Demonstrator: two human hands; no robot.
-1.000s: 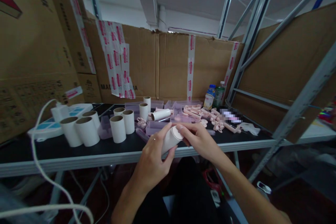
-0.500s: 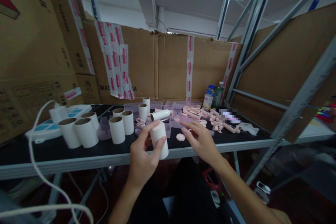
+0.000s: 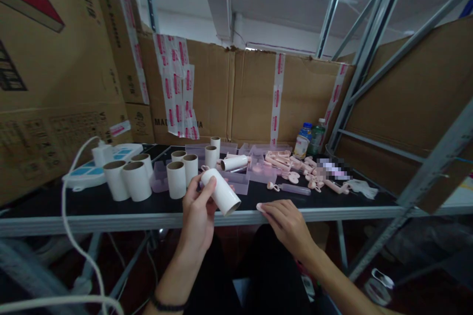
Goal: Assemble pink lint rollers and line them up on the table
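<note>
My left hand is closed round a white cardboard tube, tilted so that its open end points down to the right. At the table's front edge, my right hand pinches a small pale pink disc-shaped cap between thumb and fingers, apart from the tube. Behind the held tube, another white tube lies on its side by translucent purple trays. Beyond my right hand, a translucent purple stick lies on the black table near a pile of pink plastic parts.
Several white tubes stand upright at the left, among them a tube near a white power strip with a cable. Two bottles stand at the back right. Cardboard walls and metal shelf posts enclose the table.
My left hand has tipped the tube from upright to slanting, its open lower end swinging right. My right hand has picked the pink cap off the table and drawn it toward the front edge.
</note>
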